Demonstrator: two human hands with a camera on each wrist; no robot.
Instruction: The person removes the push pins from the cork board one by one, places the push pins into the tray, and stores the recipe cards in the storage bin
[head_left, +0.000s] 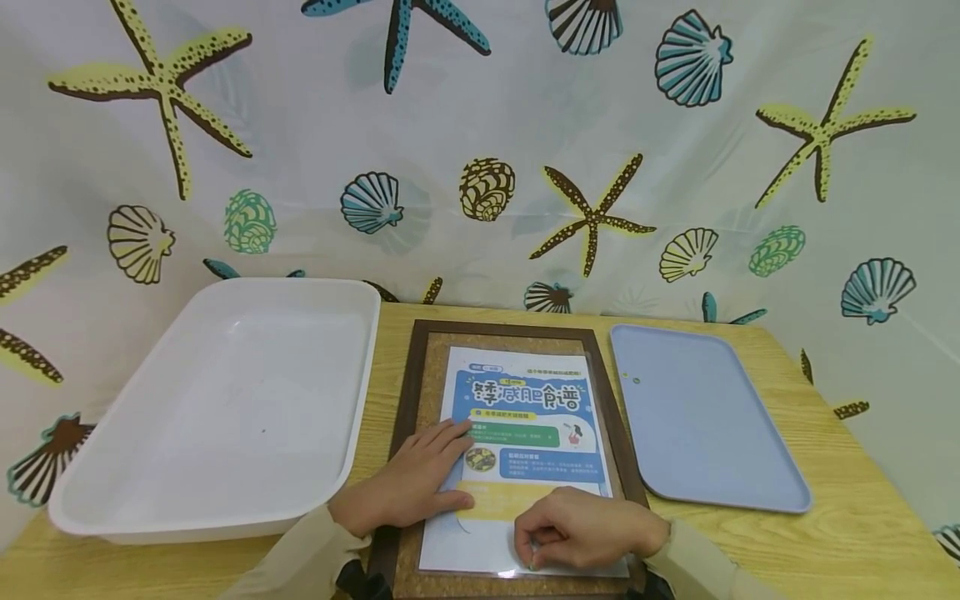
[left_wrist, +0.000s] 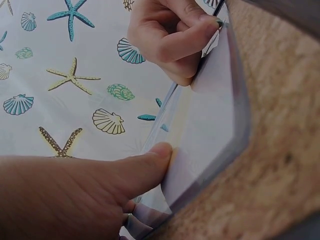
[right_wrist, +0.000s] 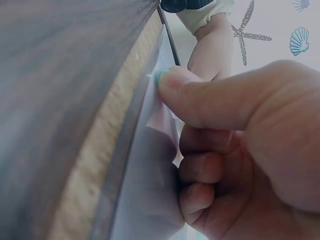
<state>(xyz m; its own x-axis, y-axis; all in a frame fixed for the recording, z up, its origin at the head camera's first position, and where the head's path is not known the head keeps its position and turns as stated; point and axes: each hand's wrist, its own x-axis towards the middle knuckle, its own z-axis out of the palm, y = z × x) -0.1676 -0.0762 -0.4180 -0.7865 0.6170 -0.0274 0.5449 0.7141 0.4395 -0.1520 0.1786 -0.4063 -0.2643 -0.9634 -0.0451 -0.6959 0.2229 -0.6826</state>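
A laminated poster (head_left: 517, 546) with blue, green and yellow panels lies on a framed cork board (head_left: 438, 358). My left hand (head_left: 420, 479) rests on the poster's left side, fingers extended and thumb on the lower part. At the bottom edge of the sheet, right of centre, my right hand (head_left: 573, 529) pinches a small green pushpin (right_wrist: 161, 76) between thumb and index finger. Only the pushpin's green end shows; its point is hidden. The remaining right fingers are curled. In the left wrist view the left thumb (left_wrist: 150, 160) touches the glossy sheet.
A large white basin (head_left: 247, 400) stands left of the board. To the right lies a shallow blue tray (head_left: 705, 425) holding a small green pushpin (head_left: 636, 381) and a tiny yellow one (head_left: 625, 375). Behind the wooden table (head_left: 840, 492) hangs a seashell-patterned curtain (head_left: 465, 117).
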